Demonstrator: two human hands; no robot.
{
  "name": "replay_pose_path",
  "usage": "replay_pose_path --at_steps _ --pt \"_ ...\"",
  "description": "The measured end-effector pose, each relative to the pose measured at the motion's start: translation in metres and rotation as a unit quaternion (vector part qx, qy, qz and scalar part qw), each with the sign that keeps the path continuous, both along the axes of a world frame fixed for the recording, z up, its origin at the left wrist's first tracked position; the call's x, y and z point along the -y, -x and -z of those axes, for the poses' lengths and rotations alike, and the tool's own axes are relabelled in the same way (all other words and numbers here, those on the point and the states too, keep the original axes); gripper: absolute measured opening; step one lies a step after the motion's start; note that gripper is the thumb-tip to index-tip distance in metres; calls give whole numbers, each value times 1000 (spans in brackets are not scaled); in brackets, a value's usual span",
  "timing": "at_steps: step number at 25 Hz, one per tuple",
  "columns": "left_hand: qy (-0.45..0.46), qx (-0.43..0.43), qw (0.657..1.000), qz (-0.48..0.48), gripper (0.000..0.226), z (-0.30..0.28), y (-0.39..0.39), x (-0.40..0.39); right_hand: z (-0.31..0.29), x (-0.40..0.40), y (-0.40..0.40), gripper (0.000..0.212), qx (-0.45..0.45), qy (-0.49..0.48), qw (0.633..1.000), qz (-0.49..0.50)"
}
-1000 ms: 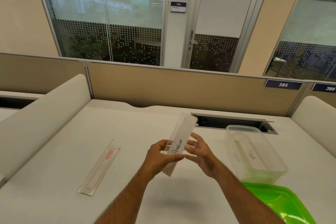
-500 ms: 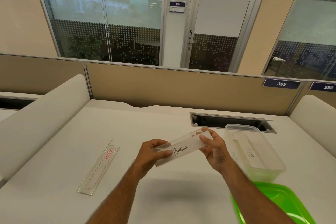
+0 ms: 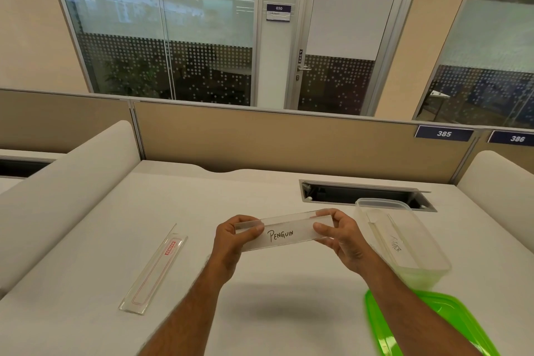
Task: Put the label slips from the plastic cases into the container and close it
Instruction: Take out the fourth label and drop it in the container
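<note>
On the white desk [image 3: 260, 312] I held the clear plastic case [image 3: 284, 230] with the "PENGUIN" slip [image 3: 280, 235] above the surface, my left hand [image 3: 234, 240] and right hand [image 3: 342, 235] pinching its two ends. The open container [image 3: 404, 243] stood just right, green lid [image 3: 427, 324] near it.

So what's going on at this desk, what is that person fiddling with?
A person holds a clear plastic case level above the desk, the left hand pinching one end and the right hand the other. The slip inside it reads "PENGUIN" and is not out yet. To the right an open clear container already has at least one written slip in it, and its green lid lies nearby. Another clear case, with red print on it, lies flat on the left.
</note>
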State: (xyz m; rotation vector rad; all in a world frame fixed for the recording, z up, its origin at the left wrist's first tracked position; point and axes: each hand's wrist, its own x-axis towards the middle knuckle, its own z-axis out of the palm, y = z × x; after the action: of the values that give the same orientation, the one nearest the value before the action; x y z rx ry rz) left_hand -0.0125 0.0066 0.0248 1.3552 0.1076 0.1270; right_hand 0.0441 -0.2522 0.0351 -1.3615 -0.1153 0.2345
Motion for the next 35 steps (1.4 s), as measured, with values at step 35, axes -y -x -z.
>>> replay_pose_path --at_steps 35 --pt "-655 -67 751 52 90 91 -30 15 -38 71 -54 67 67 665 729 151"
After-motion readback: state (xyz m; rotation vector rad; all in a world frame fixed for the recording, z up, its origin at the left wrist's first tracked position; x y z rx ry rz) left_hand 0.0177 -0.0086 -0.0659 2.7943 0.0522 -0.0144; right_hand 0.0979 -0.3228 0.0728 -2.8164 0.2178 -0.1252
